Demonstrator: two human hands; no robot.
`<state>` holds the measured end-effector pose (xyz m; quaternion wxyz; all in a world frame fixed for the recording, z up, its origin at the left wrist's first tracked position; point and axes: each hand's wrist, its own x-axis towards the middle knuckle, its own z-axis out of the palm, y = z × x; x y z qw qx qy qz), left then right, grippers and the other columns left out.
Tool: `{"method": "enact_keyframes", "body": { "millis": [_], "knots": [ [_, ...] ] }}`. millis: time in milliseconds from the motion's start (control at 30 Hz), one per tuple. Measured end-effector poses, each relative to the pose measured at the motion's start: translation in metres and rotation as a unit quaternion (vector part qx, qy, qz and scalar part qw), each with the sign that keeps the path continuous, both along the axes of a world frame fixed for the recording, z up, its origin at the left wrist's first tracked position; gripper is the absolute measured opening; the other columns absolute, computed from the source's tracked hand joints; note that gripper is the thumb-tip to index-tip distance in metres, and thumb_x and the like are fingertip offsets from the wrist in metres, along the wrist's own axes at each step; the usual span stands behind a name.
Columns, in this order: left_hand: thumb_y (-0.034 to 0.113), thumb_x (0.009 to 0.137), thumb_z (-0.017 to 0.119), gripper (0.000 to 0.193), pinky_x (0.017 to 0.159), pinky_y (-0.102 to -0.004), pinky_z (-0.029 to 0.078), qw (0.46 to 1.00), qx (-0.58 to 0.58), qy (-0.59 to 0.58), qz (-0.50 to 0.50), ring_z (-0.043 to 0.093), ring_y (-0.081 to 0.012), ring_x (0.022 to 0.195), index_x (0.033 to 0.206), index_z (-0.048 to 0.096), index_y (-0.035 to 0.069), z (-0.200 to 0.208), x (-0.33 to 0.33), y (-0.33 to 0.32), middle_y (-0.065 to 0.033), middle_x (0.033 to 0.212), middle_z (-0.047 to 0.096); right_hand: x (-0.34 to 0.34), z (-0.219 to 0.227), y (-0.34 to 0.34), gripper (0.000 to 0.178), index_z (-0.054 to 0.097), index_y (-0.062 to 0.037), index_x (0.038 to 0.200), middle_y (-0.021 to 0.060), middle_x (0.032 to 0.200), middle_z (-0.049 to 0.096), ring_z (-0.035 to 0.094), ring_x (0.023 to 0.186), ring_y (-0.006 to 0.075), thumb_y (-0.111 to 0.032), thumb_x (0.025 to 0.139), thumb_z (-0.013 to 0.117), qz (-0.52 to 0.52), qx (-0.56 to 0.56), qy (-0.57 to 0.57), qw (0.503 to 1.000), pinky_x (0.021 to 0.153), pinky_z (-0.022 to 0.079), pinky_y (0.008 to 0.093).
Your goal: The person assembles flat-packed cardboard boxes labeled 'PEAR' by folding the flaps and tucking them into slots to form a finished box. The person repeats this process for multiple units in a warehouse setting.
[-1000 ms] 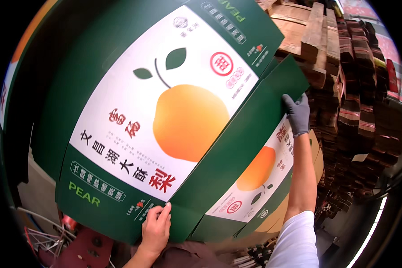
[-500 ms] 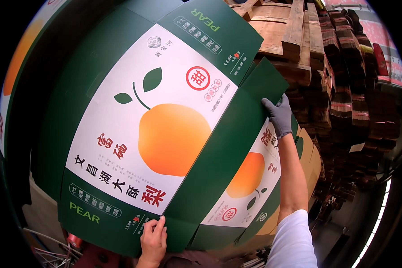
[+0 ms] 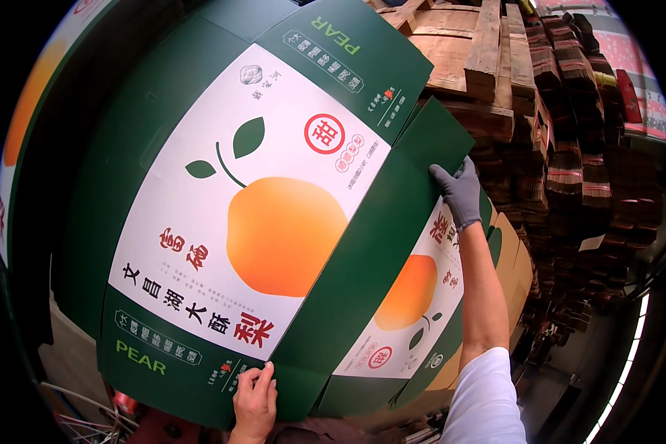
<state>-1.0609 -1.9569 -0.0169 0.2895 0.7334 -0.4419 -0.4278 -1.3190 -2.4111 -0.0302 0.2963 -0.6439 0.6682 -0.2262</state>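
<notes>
A large flat cardboard carton (image 3: 333, 296), green with white panels and a yellow-orange pear printed on each, fills the middle of the view, unfolded and tilted. At its lower edge my bare left hand (image 3: 255, 399) is closed, its fingers curled together on the green flap near the corner of the white panel. On the far right edge my right hand (image 3: 460, 191), in a grey glove, grips the green side flap, thumb lying over the printed face. The fingertips behind that edge are hidden.
Wooden pallets (image 3: 459, 52) stand beyond the right edge. Behind my right arm are stacks of folded brown cardboard (image 3: 570, 140). Another printed carton panel (image 3: 33, 103) rises at far left. Metal wire rods (image 3: 89, 422) and a red can-like object (image 3: 124, 403) lie low at left.
The carton has shifted slightly left and down, and my right hand has moved a little to the left with it. Both hands keep their hold.
</notes>
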Motion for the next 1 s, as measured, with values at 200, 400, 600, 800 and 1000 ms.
{"method": "enact_keyframes", "body": {
  "millis": [200,400,600,800,1000],
  "knots": [
    [-0.004,0.081,0.066,0.039,0.067,-0.0342,0.051,1.000,-0.006,-0.003,-0.006,0.060,-0.0277,0.079,0.120,0.063,0.002,0.001,0.000,-0.002,-0.0146,0.101,0.055,-0.006,-0.001,0.001,0.071,0.045,0.0050,0.132,0.0112,0.109,0.066,0.064,0.094,0.0163,-0.020,0.077,0.080,-0.006,0.013,0.014,1.000,0.085,0.050,0.0268],
    [-0.004,0.081,0.065,0.040,0.066,-0.0343,0.051,1.000,-0.011,-0.029,0.002,0.060,-0.0273,0.078,0.120,0.063,0.003,0.002,-0.006,-0.004,-0.0139,0.099,0.055,0.026,0.007,0.014,0.078,0.039,-0.0040,0.142,0.0163,0.114,0.059,0.062,0.098,0.0301,-0.027,0.077,0.076,-0.038,-0.032,0.226,0.973,0.088,0.049,0.0372],
    [-0.003,0.081,0.066,0.041,0.064,-0.0347,0.051,0.999,-0.008,-0.034,-0.001,0.059,-0.0269,0.076,0.121,0.063,0.004,0.000,-0.007,0.001,-0.0134,0.098,0.055,0.060,0.002,0.050,0.050,0.059,-0.0068,0.125,0.0118,0.123,0.057,0.054,0.111,0.0304,-0.031,0.083,0.068,0.253,-0.251,0.270,0.895,0.096,0.039,0.0420],
    [-0.002,0.082,0.066,0.040,0.064,-0.0351,0.051,0.999,-0.020,-0.026,0.000,0.060,-0.0276,0.077,0.121,0.063,0.004,-0.001,-0.006,0.003,-0.0137,0.099,0.055,0.077,-0.002,0.053,0.045,0.061,-0.0039,0.116,0.0104,0.118,0.060,0.055,0.105,0.0321,-0.033,0.082,0.066,0.293,-0.204,0.242,0.902,0.090,0.042,0.0426],
    [0.001,0.082,0.067,0.038,0.068,-0.0366,0.052,0.999,-0.029,-0.019,-0.005,0.060,-0.0288,0.082,0.120,0.064,0.005,-0.007,-0.002,0.002,-0.0127,0.100,0.055,0.109,-0.014,0.107,0.054,0.051,0.0031,0.126,0.0274,0.132,0.050,0.045,0.121,0.0481,-0.027,0.083,0.064,0.255,-0.221,0.208,0.918,0.107,0.033,0.0543]
  ]
}}
